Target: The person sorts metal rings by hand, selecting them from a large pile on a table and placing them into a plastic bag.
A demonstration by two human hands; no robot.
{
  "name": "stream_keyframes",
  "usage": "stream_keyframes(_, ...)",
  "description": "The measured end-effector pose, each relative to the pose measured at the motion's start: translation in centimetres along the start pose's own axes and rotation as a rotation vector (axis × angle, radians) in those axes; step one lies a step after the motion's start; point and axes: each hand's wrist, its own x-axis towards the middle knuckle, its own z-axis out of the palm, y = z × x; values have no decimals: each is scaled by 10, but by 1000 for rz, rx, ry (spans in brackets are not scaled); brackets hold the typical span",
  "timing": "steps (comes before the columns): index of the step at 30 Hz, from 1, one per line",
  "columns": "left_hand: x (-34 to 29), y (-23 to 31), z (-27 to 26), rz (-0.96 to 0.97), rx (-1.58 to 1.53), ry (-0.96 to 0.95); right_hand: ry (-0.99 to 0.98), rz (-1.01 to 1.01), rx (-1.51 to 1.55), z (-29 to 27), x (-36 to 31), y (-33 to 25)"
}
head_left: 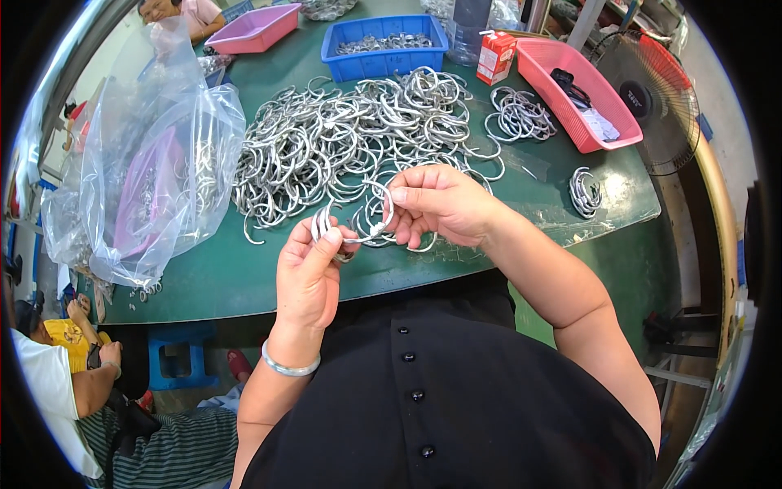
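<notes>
Several curved silver metal rings (323,222) are pinched between the thumb and fingers of my left hand (305,273), which wears a bangle. My right hand (448,204) grips one more ring (376,186) by its side, thumb against fingers. That ring's lower end reaches my left fingertips; whether it touches the others there I cannot tell. Just beyond both hands, a large heap of the same open-looking rings (342,138) covers the middle of the green table (236,297). A few loose rings lie directly beneath my fingers, partly hidden.
A blue bin (342,72) of metal pieces and a pink tray (257,33) stand behind. To the right are a smaller ring pile (521,114), a ring bundle (585,194), a carton (495,59), a pink basket (582,134) and a fan (652,102). Plastic bags (163,163) fill the left.
</notes>
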Motion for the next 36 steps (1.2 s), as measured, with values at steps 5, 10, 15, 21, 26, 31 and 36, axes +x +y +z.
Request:
stream_keyframes(5, 0, 4, -6, 17, -28, 27, 234, -170, -404, -24, -7, -23)
stream_keyframes(10, -3, 5, -11, -29, -100, 39, 377, -193, -583, -40, -14, -24)
stream_keyframes(15, 1, 7, -10, -65, -110, 26, 217, -175, -625, -20, -12, -10)
stream_keyframes(21, -3, 10, -7, -51, -76, 16, 82, -124, -608, 8, -11, 7)
stream_keyframes(26, -8, 12, -5, -32, -47, 21, 79, -72, -582, 16, -10, 11)
stream_keyframes(31, -10, 12, -1, 32, 29, 8, 90, -53, -578, 17, -11, 12)
stream_keyframes(36, -13, 14, 4, 58, 65, -8, 83, -63, -591, 17, -11, 12)
